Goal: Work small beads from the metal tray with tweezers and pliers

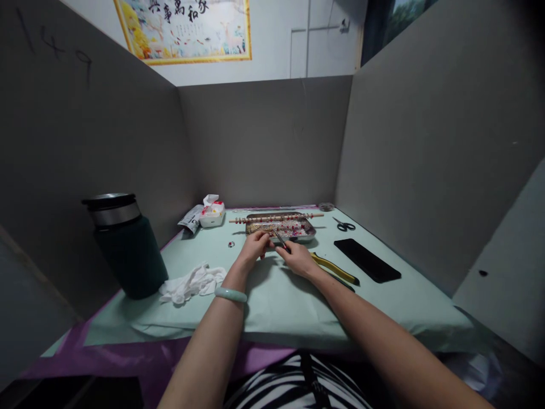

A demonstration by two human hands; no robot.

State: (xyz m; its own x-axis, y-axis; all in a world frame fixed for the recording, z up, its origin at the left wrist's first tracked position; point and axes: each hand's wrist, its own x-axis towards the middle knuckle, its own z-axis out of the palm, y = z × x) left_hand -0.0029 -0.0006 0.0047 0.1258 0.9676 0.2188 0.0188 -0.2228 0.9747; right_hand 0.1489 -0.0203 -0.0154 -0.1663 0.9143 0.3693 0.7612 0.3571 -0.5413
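Observation:
My left hand is closed in a pinch at the front edge of a metal tray. Whatever sits between its fingertips is too small to make out. Beside it, my right hand grips a slim pointed metal tool, its tip angled towards the left fingertips. Small red, pink and gold beads lie in the tray. Across the tray rests a wooden stick strung with several small beaded rings. A single beaded ring lies on the cloth left of my left hand.
Yellow-handled pliers lie by my right forearm, with a black phone and scissors farther right. On the left are a dark green tumbler, crumpled white cloth and a tissue pack. Grey partitions enclose the table.

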